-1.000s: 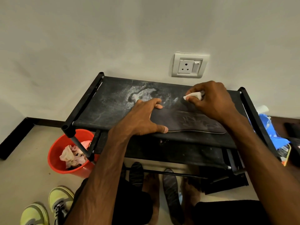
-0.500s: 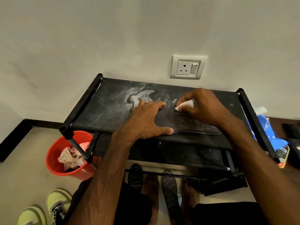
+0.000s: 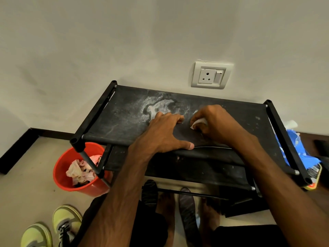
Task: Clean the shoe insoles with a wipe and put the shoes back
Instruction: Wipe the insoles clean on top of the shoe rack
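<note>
Now the left hand [image 3: 165, 132] lies palm-down with fingers spread on the dark insole [image 3: 186, 135], its thumb stretched along the insole's near edge. Just to its right, the right hand [image 3: 216, 124] has fingers curled round a small white wipe [image 3: 198, 123], pinching it against the insole's surface. The two hands are near each other but not touching.

The insole lies flat on the top shelf [image 3: 124, 120] of a black shoe rack, close to the shelf's front edge and right of its middle. Its long axis runs left to right, parallel to that edge. Both ends are covered by a hand or forearm, so toe and heel cannot be told apart. Pale dusty smears mark the shelf behind the left hand.

On the floor by the rack's front left corner stands a red bucket [image 3: 61, 172] holding crumpled paper [image 3: 80, 171]. Nearer the lower left sit two yellow-green sneakers [image 3: 65, 219]. A blue packet [image 3: 300, 152] lies beyond the rack's right edge, and a wall socket [image 3: 211, 74] sits above its back edge.
</note>
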A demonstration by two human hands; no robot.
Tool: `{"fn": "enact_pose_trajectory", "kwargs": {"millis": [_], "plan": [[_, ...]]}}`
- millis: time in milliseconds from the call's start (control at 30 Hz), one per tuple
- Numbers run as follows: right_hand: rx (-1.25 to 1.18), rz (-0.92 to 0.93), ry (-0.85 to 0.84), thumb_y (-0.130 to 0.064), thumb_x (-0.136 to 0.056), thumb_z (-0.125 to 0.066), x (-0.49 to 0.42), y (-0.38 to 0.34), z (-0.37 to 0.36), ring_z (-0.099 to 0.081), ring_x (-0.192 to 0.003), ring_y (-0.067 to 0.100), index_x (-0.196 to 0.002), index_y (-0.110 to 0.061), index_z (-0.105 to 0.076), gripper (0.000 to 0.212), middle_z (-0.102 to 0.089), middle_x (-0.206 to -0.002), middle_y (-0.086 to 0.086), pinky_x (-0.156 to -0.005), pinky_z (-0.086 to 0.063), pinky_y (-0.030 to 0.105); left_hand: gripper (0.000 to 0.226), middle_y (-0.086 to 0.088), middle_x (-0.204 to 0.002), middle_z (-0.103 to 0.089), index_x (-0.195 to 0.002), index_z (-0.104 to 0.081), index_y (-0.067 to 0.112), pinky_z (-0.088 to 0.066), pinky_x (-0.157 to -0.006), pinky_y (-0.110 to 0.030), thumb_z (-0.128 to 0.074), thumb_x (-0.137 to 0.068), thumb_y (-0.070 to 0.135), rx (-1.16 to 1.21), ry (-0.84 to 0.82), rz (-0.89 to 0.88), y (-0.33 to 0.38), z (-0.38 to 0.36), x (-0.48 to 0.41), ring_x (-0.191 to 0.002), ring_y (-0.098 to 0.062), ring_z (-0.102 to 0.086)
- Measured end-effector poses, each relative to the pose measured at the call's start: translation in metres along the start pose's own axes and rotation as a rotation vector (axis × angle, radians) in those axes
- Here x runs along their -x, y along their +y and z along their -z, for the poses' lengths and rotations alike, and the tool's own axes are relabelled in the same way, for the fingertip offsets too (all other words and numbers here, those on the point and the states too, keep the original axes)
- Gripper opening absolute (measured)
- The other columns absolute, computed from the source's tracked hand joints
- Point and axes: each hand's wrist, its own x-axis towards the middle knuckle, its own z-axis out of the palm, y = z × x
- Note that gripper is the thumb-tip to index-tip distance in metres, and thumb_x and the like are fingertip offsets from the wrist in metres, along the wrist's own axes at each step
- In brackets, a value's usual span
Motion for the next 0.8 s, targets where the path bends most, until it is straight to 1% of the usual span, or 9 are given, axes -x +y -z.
{"fn": "enact_pose_trajectory", "kwargs": {"millis": [133,267,367,433,500,600,633,700,800], "plan": [[-0.082,0.095,-0.025,-0.007,-0.086,-0.076,0.004,-0.005,0.000,-0.071,-0.091,0.011,-0.098,-0.025,-0.083,0.023,-0.078,-0.101,-0.003,-0.084,-0.060,0.037,0.094,0.005,-0.143,-0.049,-0.148,-0.043,0.027,-0.037,-0.108,-0.040,-0.079,-0.070,0.065,0.008,-0.002,0.000,-0.001,0.000,-0.001,-0.131,-0.019,-0.036],[-0.071,0.003,-0.002,-0.013,-0.086,-0.078,0.002,0.011,0.005,-0.070,-0.093,0.012,-0.098,-0.032,-0.082,0.023,-0.078,-0.102,-0.009,-0.087,-0.059,0.041,0.094,0.007,-0.144,-0.048,-0.148,-0.042,0.029,-0.034,-0.109,-0.040,-0.079,-0.070,0.065,0.017,0.006,-0.001,0.000,-0.002,-0.001,-0.132,-0.020,-0.035],[-0.042,-0.052,0.024,-0.010,-0.086,-0.074,0.002,0.018,0.008,-0.070,-0.091,0.014,-0.098,-0.031,-0.081,0.024,-0.077,-0.100,-0.007,-0.086,-0.059,0.045,0.094,0.007,-0.144,-0.048,-0.148,-0.043,0.029,-0.033,-0.109,-0.039,-0.079,-0.070,0.066,0.021,0.009,-0.003,0.000,-0.002,0.000,-0.132,-0.019,-0.035],[-0.032,-0.032,0.023,-0.009,-0.086,-0.073,0.002,0.016,0.006,-0.070,-0.092,0.015,-0.099,-0.028,-0.081,0.024,-0.078,-0.102,-0.006,-0.087,-0.059,0.044,0.094,0.007,-0.144,-0.048,-0.148,-0.043,0.029,-0.033,-0.110,-0.040,-0.079,-0.069,0.066,0.018,0.009,0.002,0.000,-0.002,0.000,-0.133,-0.020,-0.034],[-0.033,0.015,0.018,-0.008,-0.086,-0.074,0.002,0.010,0.003,-0.071,-0.093,0.015,-0.099,-0.026,-0.082,0.023,-0.078,-0.101,-0.005,-0.087,-0.059,0.040,0.094,0.007,-0.145,-0.047,-0.148,-0.042,0.029,-0.032,-0.110,-0.040,-0.079,-0.070,0.066,0.018,0.007,0.007,-0.001,-0.002,-0.001,-0.133,-0.020,-0.033],[-0.081,0.123,-0.026,-0.006,-0.085,-0.076,0.004,-0.002,0.000,-0.071,-0.092,0.007,-0.098,-0.027,-0.083,0.025,-0.078,-0.101,-0.009,-0.085,-0.058,0.027,0.095,0.005,-0.144,-0.047,-0.148,-0.041,0.029,-0.035,-0.108,-0.040,-0.079,-0.070,0.065,0.016,-0.001,0.007,-0.002,-0.002,-0.002,-0.132,-0.020,-0.034],[-0.090,0.146,-0.045,-0.006,-0.085,-0.077,0.003,-0.004,0.000,-0.071,-0.092,0.005,-0.098,-0.027,-0.083,0.025,-0.078,-0.101,-0.010,-0.086,-0.058,0.025,0.096,0.004,-0.144,-0.047,-0.149,-0.041,0.029,-0.036,-0.108,-0.040,-0.079,-0.069,0.065,0.016,-0.004,0.008,-0.002,-0.002,-0.002,-0.132,-0.020,-0.034],[-0.102,0.136,-0.070,-0.009,-0.085,-0.078,0.003,-0.003,0.001,-0.070,-0.093,0.003,-0.097,-0.031,-0.082,0.025,-0.078,-0.102,-0.013,-0.087,-0.059,0.029,0.096,0.004,-0.145,-0.046,-0.149,-0.040,0.028,-0.036,-0.108,-0.041,-0.079,-0.070,0.065,0.016,-0.008,0.008,-0.002,-0.003,-0.002,-0.132,-0.020,-0.034],[-0.075,0.038,-0.058,-0.014,-0.086,-0.078,0.001,0.009,0.006,-0.070,-0.097,0.009,-0.098,-0.035,-0.081,0.025,-0.077,-0.105,-0.013,-0.088,-0.059,0.041,0.093,0.005,-0.145,-0.047,-0.148,-0.041,0.029,-0.034,-0.110,-0.040,-0.079,-0.071,0.065,0.017,-0.002,0.002,-0.002,-0.003,-0.002,-0.132,-0.019,-0.034]]}}
